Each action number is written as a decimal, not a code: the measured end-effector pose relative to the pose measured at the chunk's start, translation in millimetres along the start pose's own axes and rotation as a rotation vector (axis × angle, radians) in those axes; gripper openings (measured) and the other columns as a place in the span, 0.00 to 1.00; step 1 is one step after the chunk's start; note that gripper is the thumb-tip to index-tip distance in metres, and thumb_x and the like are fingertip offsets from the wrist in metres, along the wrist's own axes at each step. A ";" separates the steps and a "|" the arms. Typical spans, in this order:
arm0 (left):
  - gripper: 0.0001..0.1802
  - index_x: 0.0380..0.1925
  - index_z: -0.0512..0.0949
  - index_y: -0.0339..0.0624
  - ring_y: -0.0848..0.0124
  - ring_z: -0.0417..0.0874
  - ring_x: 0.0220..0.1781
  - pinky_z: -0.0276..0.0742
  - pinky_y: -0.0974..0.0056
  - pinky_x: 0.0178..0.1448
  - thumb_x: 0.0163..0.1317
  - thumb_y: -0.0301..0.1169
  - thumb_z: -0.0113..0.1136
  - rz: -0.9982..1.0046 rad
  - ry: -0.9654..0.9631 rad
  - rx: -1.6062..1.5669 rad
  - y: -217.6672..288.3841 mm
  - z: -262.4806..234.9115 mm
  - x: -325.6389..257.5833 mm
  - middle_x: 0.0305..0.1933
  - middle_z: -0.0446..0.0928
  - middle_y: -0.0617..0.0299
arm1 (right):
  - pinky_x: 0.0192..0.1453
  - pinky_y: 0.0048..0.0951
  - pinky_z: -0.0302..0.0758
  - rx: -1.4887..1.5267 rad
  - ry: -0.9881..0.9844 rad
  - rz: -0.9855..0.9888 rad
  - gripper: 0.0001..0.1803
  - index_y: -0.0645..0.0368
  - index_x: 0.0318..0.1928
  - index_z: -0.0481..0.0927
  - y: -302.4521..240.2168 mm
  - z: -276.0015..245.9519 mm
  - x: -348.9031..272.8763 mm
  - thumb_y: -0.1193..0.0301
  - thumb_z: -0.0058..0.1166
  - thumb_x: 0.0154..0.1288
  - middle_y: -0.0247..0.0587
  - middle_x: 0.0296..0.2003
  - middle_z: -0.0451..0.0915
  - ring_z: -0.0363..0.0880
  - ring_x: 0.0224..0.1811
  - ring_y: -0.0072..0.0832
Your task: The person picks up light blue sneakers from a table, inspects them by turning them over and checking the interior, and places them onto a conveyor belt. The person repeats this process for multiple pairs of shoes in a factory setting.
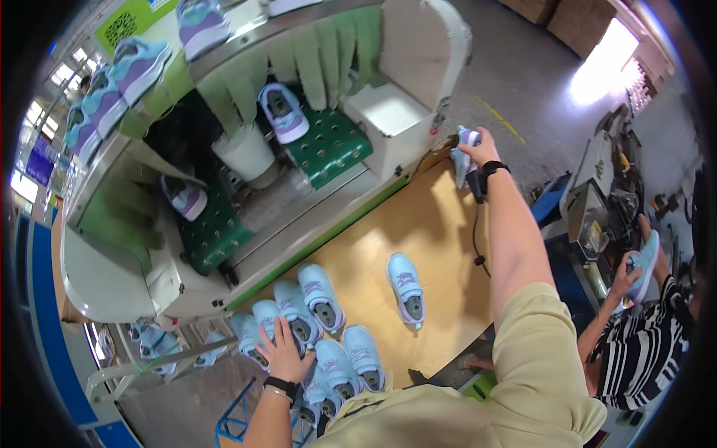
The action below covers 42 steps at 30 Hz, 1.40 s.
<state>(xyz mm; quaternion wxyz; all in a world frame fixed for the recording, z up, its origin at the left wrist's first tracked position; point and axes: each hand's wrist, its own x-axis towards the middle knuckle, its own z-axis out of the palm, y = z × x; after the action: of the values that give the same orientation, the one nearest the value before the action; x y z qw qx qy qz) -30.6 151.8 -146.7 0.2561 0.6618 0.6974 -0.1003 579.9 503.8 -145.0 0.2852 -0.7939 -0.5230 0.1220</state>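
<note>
Factory floor and a green conveyor tunnel fill my view, with light blue and purple shoes riding the upper shelf (131,71) at far left and two more shoes sitting on the studded green belt (328,145) inside the tunnel. Below the belt runs a pale wooden bench (441,224). At its near left corner lies a cluster of light blue shoes (321,328), most with their long axes running from lower right up toward the belt, toes pointing up and left. My left hand (285,351) rests on that cluster, fingers spread and laid flat over the top of one shoe (265,317), not pinching it; that shoe lies directly under the fingertips, so this hand is plainly the nearer one to the pile. Just right of the cluster a single shoe (407,287) stands apart on the bench, toe up toward the belt, long axis nearly straight away from me, between my two arms. Farther right my right hand (478,153) is stretched to the bench's far edge, fingers curled around a shoe (464,153) held roughly upright, with a dark cord hanging below the wrist. At far right a co-worker in a striped top (642,351) holds another light blue shoe (646,261) by a machine.
</note>
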 end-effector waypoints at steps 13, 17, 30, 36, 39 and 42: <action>0.57 0.80 0.39 0.44 0.40 0.36 0.84 0.39 0.34 0.80 0.63 0.47 0.67 0.200 0.098 -0.574 22.1 -11.8 -11.7 0.84 0.36 0.41 | 0.65 0.43 0.72 0.265 -0.012 -0.352 0.35 0.61 0.63 0.70 -128.7 -12.0 -310.1 0.78 0.64 0.52 0.53 0.52 0.73 0.73 0.57 0.51; 0.46 0.78 0.49 0.46 0.54 0.63 0.75 0.65 0.50 0.74 0.65 0.32 0.64 0.142 -0.048 -1.760 108.5 -64.3 -26.8 0.75 0.59 0.50 | 0.67 0.45 0.72 0.453 -0.384 -0.832 0.41 0.59 0.66 0.68 -191.0 -25.1 -411.7 0.69 0.72 0.53 0.56 0.61 0.70 0.72 0.62 0.52; 0.47 0.74 0.56 0.40 0.58 0.69 0.69 0.64 0.58 0.74 0.52 0.21 0.63 0.302 0.909 -1.217 39.9 -197.7 8.9 0.68 0.66 0.49 | 0.72 0.41 0.66 0.641 -0.378 -0.027 0.51 0.55 0.77 0.54 -118.4 37.8 -400.8 0.77 0.65 0.53 0.58 0.65 0.69 0.68 0.70 0.47; 0.47 0.74 0.57 0.36 0.46 0.66 0.72 0.60 0.52 0.77 0.54 0.31 0.66 0.098 1.149 -0.847 -8.2 -199.2 125.1 0.70 0.64 0.39 | 0.70 0.37 0.70 0.687 -0.089 -0.509 0.46 0.53 0.77 0.57 -304.7 7.1 -305.4 0.72 0.63 0.61 0.58 0.68 0.71 0.74 0.68 0.46; 0.47 0.74 0.58 0.33 0.45 0.69 0.72 0.62 0.54 0.76 0.56 0.39 0.66 0.076 1.124 -0.796 -4.7 -209.5 134.1 0.70 0.67 0.36 | 0.69 0.43 0.71 0.492 0.016 -0.628 0.45 0.53 0.76 0.59 -341.8 52.9 -234.5 0.71 0.66 0.59 0.60 0.64 0.73 0.72 0.65 0.56; 0.52 0.75 0.54 0.32 0.43 0.65 0.74 0.61 0.54 0.77 0.56 0.39 0.71 0.161 1.069 -0.815 -9.2 -190.7 128.9 0.74 0.63 0.36 | 0.69 0.43 0.71 0.486 0.010 -0.665 0.45 0.55 0.75 0.60 -353.0 93.1 -200.4 0.71 0.66 0.57 0.60 0.65 0.71 0.71 0.66 0.56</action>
<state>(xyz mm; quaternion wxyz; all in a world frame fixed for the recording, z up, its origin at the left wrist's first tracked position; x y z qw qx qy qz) -81.4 354.5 -49.8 0.1119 0.5207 0.6589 0.5312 180.7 456.2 -36.3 0.4907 -0.4916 -0.7058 0.1393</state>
